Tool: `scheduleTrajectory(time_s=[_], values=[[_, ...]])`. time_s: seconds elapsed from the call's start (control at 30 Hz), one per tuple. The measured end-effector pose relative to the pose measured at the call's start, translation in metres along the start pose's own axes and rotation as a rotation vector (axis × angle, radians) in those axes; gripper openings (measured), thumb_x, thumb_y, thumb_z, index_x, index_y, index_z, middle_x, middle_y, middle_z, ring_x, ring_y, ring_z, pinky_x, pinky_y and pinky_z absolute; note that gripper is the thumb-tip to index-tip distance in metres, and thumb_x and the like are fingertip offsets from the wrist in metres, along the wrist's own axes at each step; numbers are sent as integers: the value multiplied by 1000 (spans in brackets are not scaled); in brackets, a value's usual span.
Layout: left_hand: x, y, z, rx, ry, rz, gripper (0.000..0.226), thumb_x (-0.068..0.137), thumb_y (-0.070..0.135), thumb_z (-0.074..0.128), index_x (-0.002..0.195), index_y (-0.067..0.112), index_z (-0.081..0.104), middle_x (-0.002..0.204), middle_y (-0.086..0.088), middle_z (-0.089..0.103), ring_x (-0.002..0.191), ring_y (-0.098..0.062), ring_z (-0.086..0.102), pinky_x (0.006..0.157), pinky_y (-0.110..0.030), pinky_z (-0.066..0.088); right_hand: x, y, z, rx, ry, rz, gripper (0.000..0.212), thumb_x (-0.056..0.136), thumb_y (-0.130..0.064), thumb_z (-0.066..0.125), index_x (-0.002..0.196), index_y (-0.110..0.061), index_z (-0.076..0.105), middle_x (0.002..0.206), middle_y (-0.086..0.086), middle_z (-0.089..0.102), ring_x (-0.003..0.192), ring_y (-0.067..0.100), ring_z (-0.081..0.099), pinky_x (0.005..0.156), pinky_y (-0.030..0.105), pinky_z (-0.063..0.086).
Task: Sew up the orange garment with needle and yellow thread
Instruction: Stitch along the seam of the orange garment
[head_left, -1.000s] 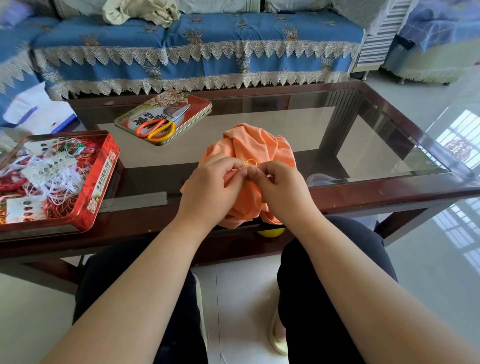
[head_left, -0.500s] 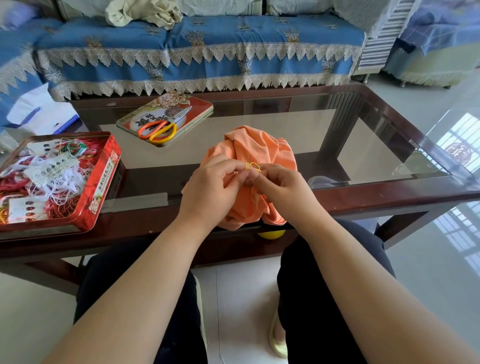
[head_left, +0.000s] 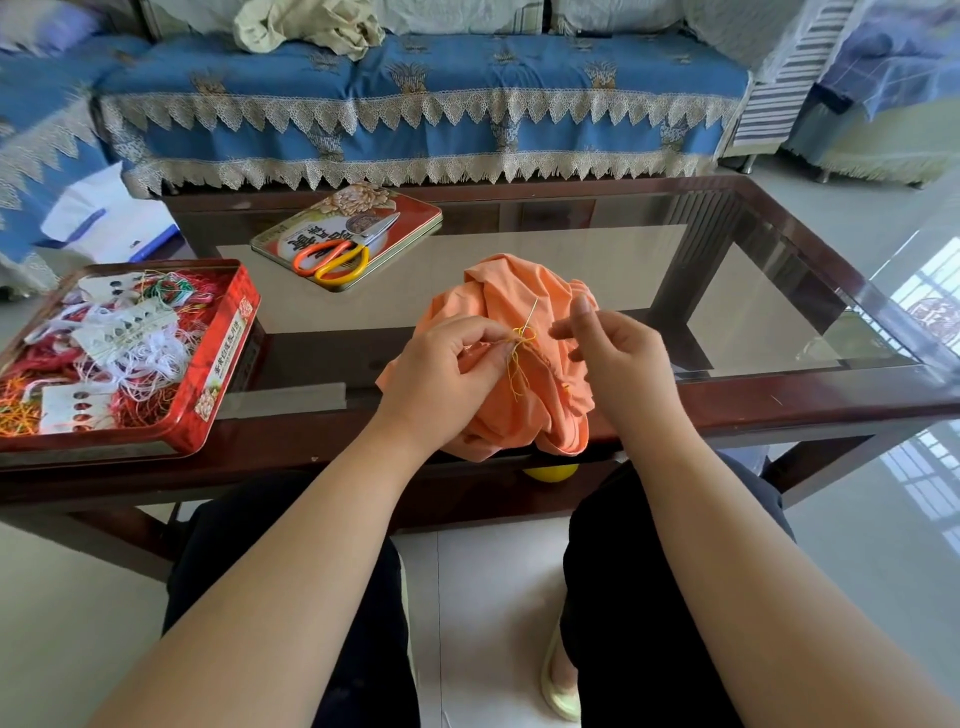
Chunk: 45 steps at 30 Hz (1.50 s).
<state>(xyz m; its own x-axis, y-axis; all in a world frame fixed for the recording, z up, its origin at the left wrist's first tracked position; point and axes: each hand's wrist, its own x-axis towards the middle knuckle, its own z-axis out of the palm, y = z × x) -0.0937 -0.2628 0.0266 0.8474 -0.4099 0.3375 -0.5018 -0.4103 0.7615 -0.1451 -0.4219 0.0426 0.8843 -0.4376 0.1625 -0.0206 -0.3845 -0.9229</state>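
- Orange garment (head_left: 511, 364) lies bunched at the near edge of the glass-topped surface (head_left: 753, 312), partly hanging over that edge toward the person's lap.
- Left hand (head_left: 441, 374): grip pinched on a fold of the garment, thumb and forefinger closed right at the stitch site.
- Needle (head_left: 531, 313) stands up out of the cloth just beside the left fingertips, tilted slightly, point end up as far as I can tell.
- Right hand (head_left: 618, 353): grip released, fingers loosely spread, just beside the needle but not touching it.
- Yellow thread (head_left: 517, 358) is looped around the needle's base and trails down over the cloth in a loose tail.
- Progress, as a judgement: sewing is underway, with thread already anchored in the fabric. The loops at the needle suggest a knot or a stitch mid-formation. How much seam is closed or left open cannot be told; the folds hide it.
- Likely still to do: pull the needle through, tighten, then cut the thread.
- Scissors (head_left: 337, 249), orange and yellow handles, rest on a tin lid (head_left: 410, 208) toward the far left of the surface.
- Open red tin (head_left: 218, 364) of mixed threads sits at the near left corner.
- Writing: both lid and tin carry Chinese characters; too small to read reliably.
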Motion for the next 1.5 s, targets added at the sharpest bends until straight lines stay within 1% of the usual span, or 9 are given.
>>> scheduleTrajectory(time_s=[0.13, 0.27, 0.33, 0.47, 0.73, 0.87, 1.23, 1.37, 1.5], values=[[-1, 4, 1, -62, -73, -22, 16, 94, 29, 61, 106, 26, 71, 93, 30, 60, 91, 19, 54, 73, 1, 42, 3, 1, 5, -36, -187, 76, 51, 96, -45, 48, 93, 2, 70, 91, 30, 63, 66, 28, 54, 57, 28, 49], [-3, 9, 2, -69, -185, -93, 13, 95, 33, 59, 104, 38, 66, 93, 34, 58, 90, 17, 54, 73, 3, 41, 4, 0, 9, 114, -155, 82, 23, 95, -26, 58, 86, -12, 73, 72, -1, 67, 57, -6, 55, 54, 7, 43], [-4, 13, 1, -98, -236, -116, 13, 97, 30, 57, 104, 38, 63, 93, 36, 56, 88, 25, 51, 71, 5, 38, 6, 0, 9, 111, -118, 47, 23, 96, -26, 57, 80, -19, 73, 66, -10, 66, 59, -4, 55, 58, 11, 45], [-6, 21, -3, -175, -312, -166, 22, 102, 23, 46, 102, 41, 59, 94, 34, 53, 80, 36, 43, 66, 8, 34, 9, -5, 8, 63, -97, 30, 28, 96, -29, 56, 74, -21, 73, 80, 17, 68, 61, 13, 51, 61, 27, 45], [-6, 28, -8, -306, -380, -233, 26, 102, 22, 44, 94, 41, 60, 94, 33, 55, 77, 34, 46, 67, 8, 36, 28, -26, -5, 63, -28, 40, 28, 93, -21, 56, 71, -12, 71, 53, -10, 60, 41, 3, 45, 45, 14, 39], [-6, 29, -10, -362, -380, -267, 27, 102, 21, 44, 93, 38, 64, 96, 30, 57, 81, 28, 50, 70, 6, 39, 34, -35, -6, 165, -94, 84, 29, 97, -20, 51, 84, 0, 69, 71, 2, 67, 39, 11, 50, 43, 23, 39], [-6, 31, -8, -394, -455, -286, 21, 99, 33, 46, 91, 36, 65, 82, 38, 64, 83, 21, 55, 75, -2, 46, 40, -57, -7, 497, -166, 125, 33, 104, -26, 39, 79, -10, 52, 72, 7, 70, 48, 19, 61, 45, 24, 48], [-5, 26, -5, -344, -469, -271, 15, 98, 32, 52, 93, 39, 65, 98, 29, 63, 98, 8, 55, 88, -15, 46, 40, -67, -6, 533, -166, 99, 33, 104, -26, 38, 80, -9, 51, 72, 7, 69, 48, 17, 63, 49, 26, 48], [-4, 24, -4, -276, -474, -195, 12, 92, 30, 63, 94, 42, 61, 94, 34, 62, 95, 16, 55, 80, -7, 47, 39, -73, -5, 538, -179, 76, 33, 105, -26, 37, 81, -8, 52, 73, 7, 69, 50, 19, 64, 47, 25, 49]])
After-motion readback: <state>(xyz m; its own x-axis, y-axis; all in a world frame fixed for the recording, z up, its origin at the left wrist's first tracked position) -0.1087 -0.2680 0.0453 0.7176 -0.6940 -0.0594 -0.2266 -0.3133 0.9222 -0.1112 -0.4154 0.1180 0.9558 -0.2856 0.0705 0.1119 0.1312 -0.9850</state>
